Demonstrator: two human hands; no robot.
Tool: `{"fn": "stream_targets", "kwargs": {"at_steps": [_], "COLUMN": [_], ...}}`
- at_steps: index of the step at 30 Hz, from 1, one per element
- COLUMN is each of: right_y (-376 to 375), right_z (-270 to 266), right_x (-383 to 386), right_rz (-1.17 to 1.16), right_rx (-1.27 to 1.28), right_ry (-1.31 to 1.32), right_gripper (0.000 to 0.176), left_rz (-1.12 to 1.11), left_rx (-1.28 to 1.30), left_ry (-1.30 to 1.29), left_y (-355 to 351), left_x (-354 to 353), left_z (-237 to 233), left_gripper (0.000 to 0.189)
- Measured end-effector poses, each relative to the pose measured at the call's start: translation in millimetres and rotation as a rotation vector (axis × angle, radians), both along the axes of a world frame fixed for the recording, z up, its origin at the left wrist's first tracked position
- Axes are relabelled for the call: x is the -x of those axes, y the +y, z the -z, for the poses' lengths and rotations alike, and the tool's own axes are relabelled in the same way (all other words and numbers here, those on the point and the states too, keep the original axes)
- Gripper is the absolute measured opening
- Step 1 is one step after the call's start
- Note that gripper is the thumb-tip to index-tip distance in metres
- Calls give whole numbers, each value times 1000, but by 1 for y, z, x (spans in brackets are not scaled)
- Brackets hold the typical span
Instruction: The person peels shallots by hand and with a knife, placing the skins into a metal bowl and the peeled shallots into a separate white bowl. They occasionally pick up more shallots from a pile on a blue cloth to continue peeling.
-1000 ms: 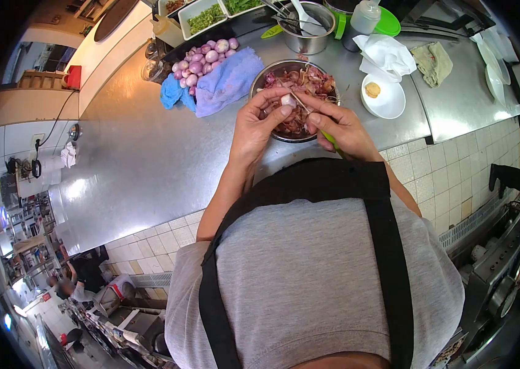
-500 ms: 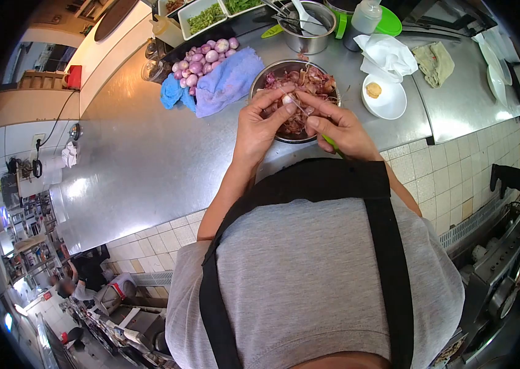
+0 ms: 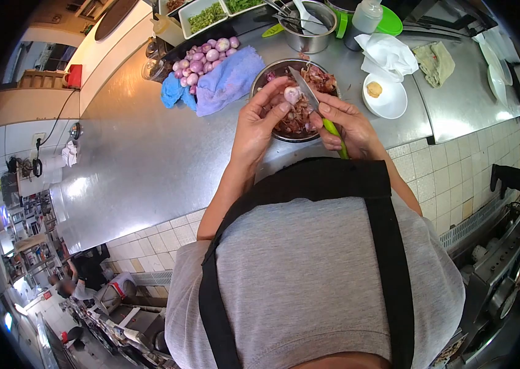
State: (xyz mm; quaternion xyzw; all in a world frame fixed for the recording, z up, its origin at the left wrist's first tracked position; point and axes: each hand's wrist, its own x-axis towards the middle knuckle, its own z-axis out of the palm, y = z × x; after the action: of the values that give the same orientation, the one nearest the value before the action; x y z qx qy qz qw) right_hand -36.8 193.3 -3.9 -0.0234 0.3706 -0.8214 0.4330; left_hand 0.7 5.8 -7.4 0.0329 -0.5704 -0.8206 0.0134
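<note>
Over a metal bowl full of reddish-brown peelings, my left hand pinches a pale, partly peeled shallot between thumb and fingers. My right hand is closed on the green handle of a small paring knife. Its blade points up and away to the left, just right of the shallot; whether it touches cannot be made out. Loose skins fill the bowl beneath both hands. Left of the bowl, a pile of purple shallots lies against a blue-violet cloth.
To the right stands a white bowl with a small yellowish lump, beside crumpled white paper and a greenish cloth. A metal pot with utensils is behind the peelings. Another person is at far lower left.
My right hand has turned, bringing the knife blade into plain view beside the shallot. My right fingers have drawn back from the shallot, while my left hand keeps its hold.
</note>
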Motion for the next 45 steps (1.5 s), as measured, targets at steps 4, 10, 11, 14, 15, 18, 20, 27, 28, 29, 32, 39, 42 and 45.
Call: {"fn": "stream_targets", "kwargs": {"at_steps": [4,10,11,14,15,18,20,27,28,29,32,39,42,45], "right_y": [4,6,6,5,4,2,2,0,0,0,-3,-6,-7,-8], "right_z": [-2,1,1,0,-2,-5,-5,1,3,4,3,-8,-9,-11], "right_x": [2,0,0,-1,-2,-4,-5,-2,-1,0,0,-9,-12,-13], "right_rz": [58,86,81,60,52,26,-1,19,30,39,67,34,-5,-10], "right_rx": [-11,-101,-116,-119,-133,-158,-154,-136,-139,-142,-195,-260,-275,-333], "right_ry": [24,132,154,166,170,181,189,187,186,185,226,400,445,498], "right_gripper": [41,40,40,39,39,40,40,40,40,41,41,42,43,43], "left_rz": [-85,-158,-131,-50,-22,23,44,49,57,64,69,8,-12,-62], "left_rx": [573,638,508,316,284,220,196,-136,-203,-270,-420,-444,-411,-328], "left_ry": [103,168,115,66,67,-7,-37,-80,-98,-117,-158,-139,-137,-104], "left_y": [-5,-3,-1,2,2,2,1,-4,-5,-6,-4,-4,-1,3], "left_x": [-2,-5,-5,-2,-1,-2,-1,0,0,0,0,2,2,1], "left_z": [10,-2,-3,-2,-1,-7,-7,1,2,5,8,16,9,6], "left_gripper": [34,27,26,26,27,29,31,30,30,30,28,20,18,19]}}
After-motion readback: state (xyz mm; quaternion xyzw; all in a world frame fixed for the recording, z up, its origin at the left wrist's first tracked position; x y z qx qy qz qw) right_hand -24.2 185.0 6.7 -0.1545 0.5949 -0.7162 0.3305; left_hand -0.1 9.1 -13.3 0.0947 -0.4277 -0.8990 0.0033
